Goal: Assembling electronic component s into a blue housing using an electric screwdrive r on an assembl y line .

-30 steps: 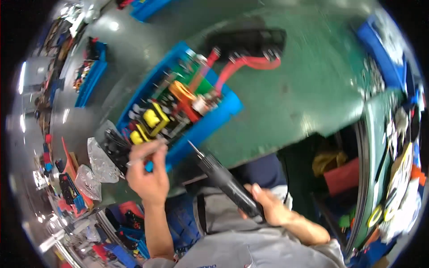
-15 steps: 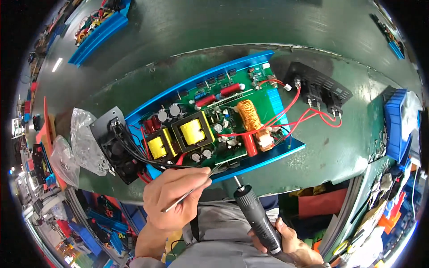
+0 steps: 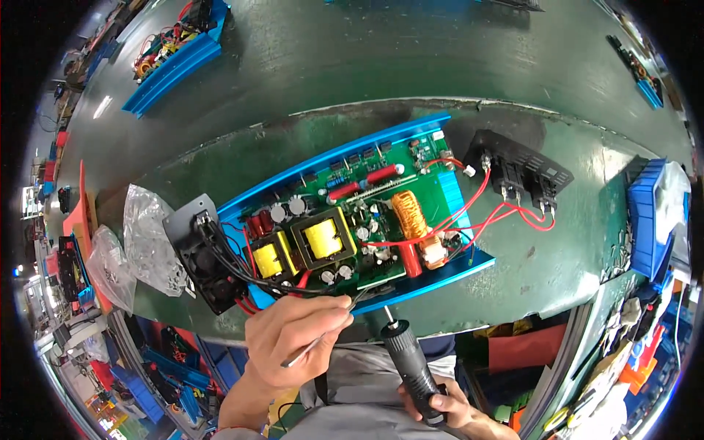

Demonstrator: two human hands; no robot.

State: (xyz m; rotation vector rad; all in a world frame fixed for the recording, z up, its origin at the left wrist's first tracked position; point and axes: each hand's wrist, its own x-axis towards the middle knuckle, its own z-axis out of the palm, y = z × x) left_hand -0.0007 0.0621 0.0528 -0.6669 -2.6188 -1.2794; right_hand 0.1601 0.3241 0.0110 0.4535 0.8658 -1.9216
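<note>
My left hand [image 3: 297, 337] is closed on thin metal tweezers [image 3: 304, 350], their points at the near wall of an open blue metal case [image 3: 433, 282]. Inside the case lies a green circuit board [image 3: 441, 196] with yellow-wound transformers [image 3: 323, 238], a copper coil [image 3: 408, 213] and red cylindrical parts. My right hand [image 3: 444, 403] grips a black electric screwdriver [image 3: 412, 367], its bit pointing up just short of the case's near edge. The bit seems to touch nothing. Black wires run from a fan panel [image 3: 202, 257] at the left end, partly behind my left hand.
Red wires link the board to a black socket panel [image 3: 528, 169] on the right. Clear plastic bags [image 3: 150, 242] lie at the left. A blue bin [image 3: 645, 220] stands at the right edge. Another filled blue case [image 3: 172, 70] sits far left.
The whole scene sits slightly lower in view. The screwdriver stands a little more upright, and my right hand has shifted left with it. The tweezers remain at the case's near wall.
</note>
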